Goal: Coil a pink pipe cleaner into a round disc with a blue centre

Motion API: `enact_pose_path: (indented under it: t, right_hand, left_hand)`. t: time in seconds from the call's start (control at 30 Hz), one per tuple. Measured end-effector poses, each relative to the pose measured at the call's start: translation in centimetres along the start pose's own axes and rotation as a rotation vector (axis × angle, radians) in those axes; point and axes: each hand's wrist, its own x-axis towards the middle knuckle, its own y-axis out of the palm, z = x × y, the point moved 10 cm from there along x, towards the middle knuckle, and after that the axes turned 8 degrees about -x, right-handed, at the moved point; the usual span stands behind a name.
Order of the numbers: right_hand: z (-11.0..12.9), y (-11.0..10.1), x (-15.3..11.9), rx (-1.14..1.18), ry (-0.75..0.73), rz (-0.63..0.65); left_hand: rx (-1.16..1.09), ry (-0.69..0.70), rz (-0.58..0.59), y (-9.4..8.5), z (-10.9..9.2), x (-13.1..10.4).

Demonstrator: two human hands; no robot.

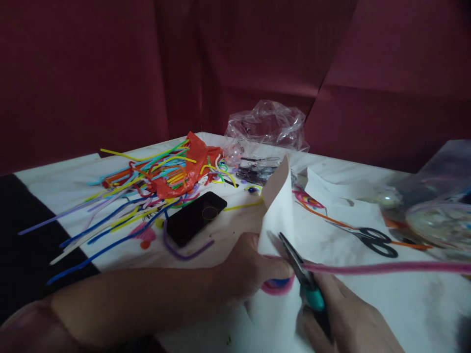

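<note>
My left hand [253,269] is closed with its thumb pressed over a small pink-and-blue pipe cleaner coil [278,289], against a folded sheet of white paper [281,215]. The hidden fingers lie behind the sheet. My right hand [344,309] grips long-nosed pliers [311,291] with teal and black handles. Their tips point up and away, just right of my left thumb. From beside the jaws a long pink pipe cleaner [386,268] stretches out to the right edge; whether the jaws pinch it, I cannot make out.
A black phone [196,218] lies left of centre. Beyond it, many coloured pipe cleaners spill from a red plastic bag [196,166]. Black-handled scissors [375,241] rest at the right, near a clear container [437,225]. A crumpled clear bag [267,125] stands at the back.
</note>
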Motion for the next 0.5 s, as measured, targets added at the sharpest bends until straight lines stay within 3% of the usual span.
enact_pose_path:
  t: [0.23, 0.5]
  right_hand:
    - [0.0, -0.1, 0.0, -0.055, -0.025, -0.039]
    - [-0.2, 0.0, -0.1, -0.116, -0.032, -0.035]
  left_hand:
    - [-0.091, -0.060, 0.100, 0.8, 0.5, -0.2]
    - [-0.069, -0.094, 0.062, 0.3, 1.1, -0.2]
